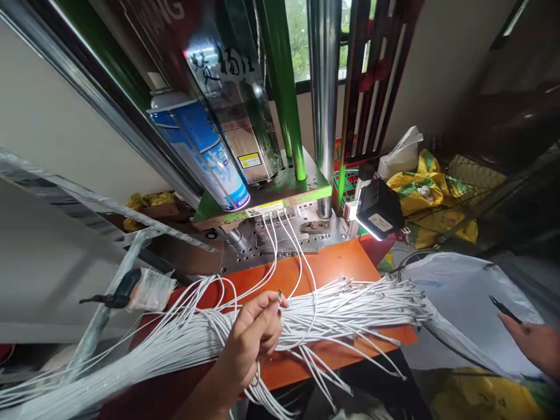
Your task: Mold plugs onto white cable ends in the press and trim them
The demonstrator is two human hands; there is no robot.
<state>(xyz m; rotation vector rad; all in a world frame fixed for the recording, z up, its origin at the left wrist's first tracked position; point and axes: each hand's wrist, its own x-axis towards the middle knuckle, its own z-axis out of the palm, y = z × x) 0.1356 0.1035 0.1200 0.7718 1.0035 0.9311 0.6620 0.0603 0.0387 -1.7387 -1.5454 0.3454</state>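
Note:
My left hand (pixel 258 326) is closed in a pinch on a white cable, its small metal connector tip (pixel 280 295) pointing up between thumb and finger. It is in front of a thick bundle of white cables (pixel 345 306) with metal ends at the right, lying across an orange tabletop (pixel 350 265). At the right edge my right hand (pixel 531 344) grips dark-tipped tweezers (pixel 503 306), their points apart and touching nothing. Several white cables (pixel 275 248) run up under the green plate (pixel 312 192) of a press, where their ends are partly hidden.
A blue spray can (pixel 205 154) stands on the press plate. The lit black lamp (pixel 380 209) is right of the metal press bed (pixel 249 242). A white sack (pixel 472 303) lies open at the right, yellow bags (pixel 420 186) behind it. A tape dispenser (pixel 151 289) is at left.

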